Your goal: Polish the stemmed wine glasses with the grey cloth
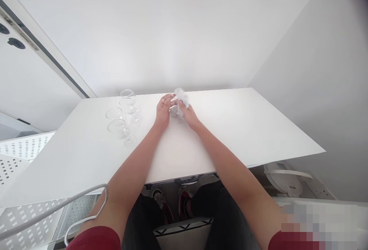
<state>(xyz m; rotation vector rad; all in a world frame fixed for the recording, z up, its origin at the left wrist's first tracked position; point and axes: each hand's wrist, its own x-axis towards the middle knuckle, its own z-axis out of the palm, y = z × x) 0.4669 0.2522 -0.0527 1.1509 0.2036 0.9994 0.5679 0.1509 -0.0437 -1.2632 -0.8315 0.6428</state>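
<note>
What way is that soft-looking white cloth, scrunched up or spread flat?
Scrunched up: the soft-looking white cloth makes a small, lumpy bunch in the right hand.

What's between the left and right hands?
A clear glass, held by the left hand, plus a crumpled white cloth or tissue held in the right hand. Shows in the head view.

- One head-worn camera here, perched above the person, looking forward and steeply down across the broad, flat white tabletop (250, 127).
- Twelve o'clock, it's facing the plain white wall (172, 31), farthest back!
- Dial centre, mid-depth: bare left hand (163, 114), bare right hand (189, 115), forearms running in close from seven and five.
- Six o'clock, below the lens: dark-trousered legs (230, 219).
</note>
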